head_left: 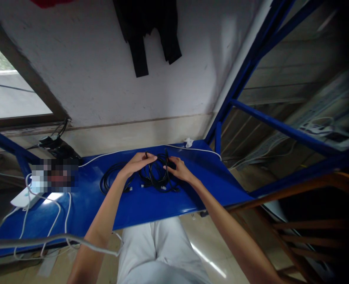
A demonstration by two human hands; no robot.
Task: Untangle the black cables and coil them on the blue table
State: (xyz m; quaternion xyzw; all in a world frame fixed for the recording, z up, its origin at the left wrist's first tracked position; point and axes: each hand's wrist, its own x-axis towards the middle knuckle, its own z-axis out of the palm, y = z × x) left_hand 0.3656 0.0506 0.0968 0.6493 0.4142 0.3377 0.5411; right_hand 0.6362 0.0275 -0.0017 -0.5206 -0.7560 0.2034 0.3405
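A coiled black cable (153, 179) lies on the blue table between my two hands. My left hand (140, 162) is closed at the coil's upper left, with a strand of the cable pinched near thumb and forefinger. On the coil's right side my right hand (179, 169) has its fingers curled around part of the same cable. Some fingertips are hidden behind the strands. A second black cable coil (107, 179) rests to the left, partly covered by my left forearm. Small pale connector ends show near the coils' lower edges.
The blue table (162, 209) stands against a pale wall. A white cord (118, 151) runs along its back edge, near a crumpled white scrap (188, 142). White cables and a white power strip (23, 199) are at the left. A wooden chair (307, 225) stands at the right.
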